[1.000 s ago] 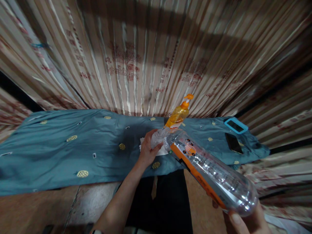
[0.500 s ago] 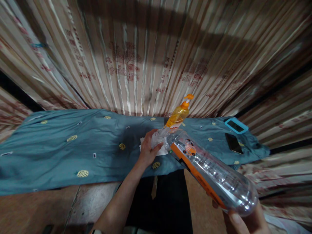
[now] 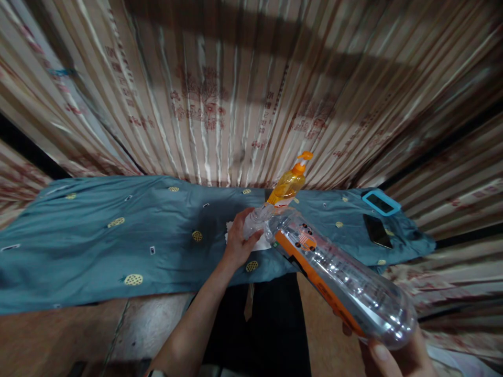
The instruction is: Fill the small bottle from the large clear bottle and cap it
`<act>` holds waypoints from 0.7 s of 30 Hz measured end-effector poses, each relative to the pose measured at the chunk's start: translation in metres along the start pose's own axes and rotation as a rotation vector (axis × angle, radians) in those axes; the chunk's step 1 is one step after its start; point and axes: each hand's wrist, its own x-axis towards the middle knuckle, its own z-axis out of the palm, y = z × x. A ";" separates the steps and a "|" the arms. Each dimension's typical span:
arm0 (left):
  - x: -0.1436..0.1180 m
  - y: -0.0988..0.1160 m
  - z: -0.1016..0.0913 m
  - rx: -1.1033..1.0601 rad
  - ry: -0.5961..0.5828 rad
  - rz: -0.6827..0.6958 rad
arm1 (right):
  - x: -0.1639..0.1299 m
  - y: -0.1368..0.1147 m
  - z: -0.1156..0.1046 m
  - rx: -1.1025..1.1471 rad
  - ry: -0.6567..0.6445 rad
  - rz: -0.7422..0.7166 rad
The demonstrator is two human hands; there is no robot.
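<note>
My right hand grips the base of a large clear plastic bottle with an orange label. The bottle is tilted, its neck pointing away and down. My left hand is closed around a small clear container held right at the big bottle's mouth, above a white cloth or paper lying on the blue cloth. Just behind them stands an orange pump bottle. I cannot tell whether any liquid is flowing.
The blue patterned cloth covers a low surface along a striped curtain. A dark phone and a device in a light-blue case lie at its right end. Brown floor lies in front.
</note>
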 end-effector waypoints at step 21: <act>-0.001 0.000 0.001 -0.003 0.005 0.000 | 0.001 0.009 -0.005 0.004 -0.015 -0.035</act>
